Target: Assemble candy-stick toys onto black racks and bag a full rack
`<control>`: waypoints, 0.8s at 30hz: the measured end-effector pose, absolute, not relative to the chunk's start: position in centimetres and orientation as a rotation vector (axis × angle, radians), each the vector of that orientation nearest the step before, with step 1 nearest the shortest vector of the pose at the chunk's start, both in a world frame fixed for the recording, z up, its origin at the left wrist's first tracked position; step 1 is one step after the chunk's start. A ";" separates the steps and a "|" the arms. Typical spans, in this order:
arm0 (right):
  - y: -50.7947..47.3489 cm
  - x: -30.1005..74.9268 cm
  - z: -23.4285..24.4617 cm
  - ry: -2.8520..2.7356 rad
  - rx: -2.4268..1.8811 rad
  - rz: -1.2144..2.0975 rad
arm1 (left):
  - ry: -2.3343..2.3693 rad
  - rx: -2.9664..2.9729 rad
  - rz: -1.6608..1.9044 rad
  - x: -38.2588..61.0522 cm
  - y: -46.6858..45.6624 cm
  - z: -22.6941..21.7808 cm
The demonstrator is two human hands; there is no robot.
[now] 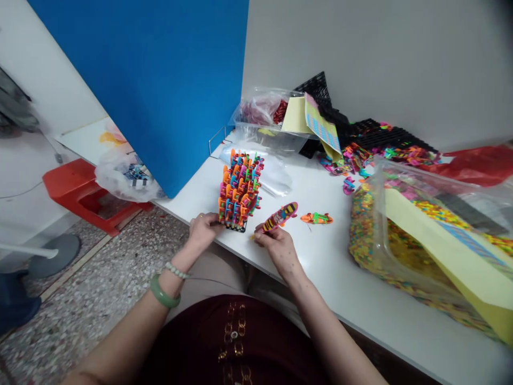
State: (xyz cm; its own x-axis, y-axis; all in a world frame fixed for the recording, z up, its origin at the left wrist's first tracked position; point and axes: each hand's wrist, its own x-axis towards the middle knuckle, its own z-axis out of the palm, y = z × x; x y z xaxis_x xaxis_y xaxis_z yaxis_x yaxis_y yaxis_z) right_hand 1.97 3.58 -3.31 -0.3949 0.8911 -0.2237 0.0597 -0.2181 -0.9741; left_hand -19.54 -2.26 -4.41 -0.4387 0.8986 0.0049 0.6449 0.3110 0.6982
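My right hand [276,247] pinches one end of a pink toy skateboard [279,216] with a yellow and dark patterned deck. The board is tilted, its far end raised to the right. My left hand [205,230] grips the near left corner of a black rack [236,228], its fingertips partly hidden. Packed upright in rows on that rack are several small toy skateboards [239,190] in orange, blue, pink and green. An orange toy skateboard [310,218] with a green part lies on the white table to the right of my right hand.
A large clear bin [371,240] of small colourful pieces stands on the right of the white table [320,267]. Behind are loose toy parts [356,158], black racks [388,133] and a clear box [272,136]. A blue panel [168,80] rises at the left.
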 end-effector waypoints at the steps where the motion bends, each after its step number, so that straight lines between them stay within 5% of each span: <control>1: 3.8 1.9 -3.6 -1.412 -1.165 1.661 | 2.198 1.448 0.836 -19.0 -2.4 -4.4; 24: 4.2 0.5 -5.7 -1.907 -1.069 0.954 | 2.248 1.587 0.829 -18.1 -2.8 -5.3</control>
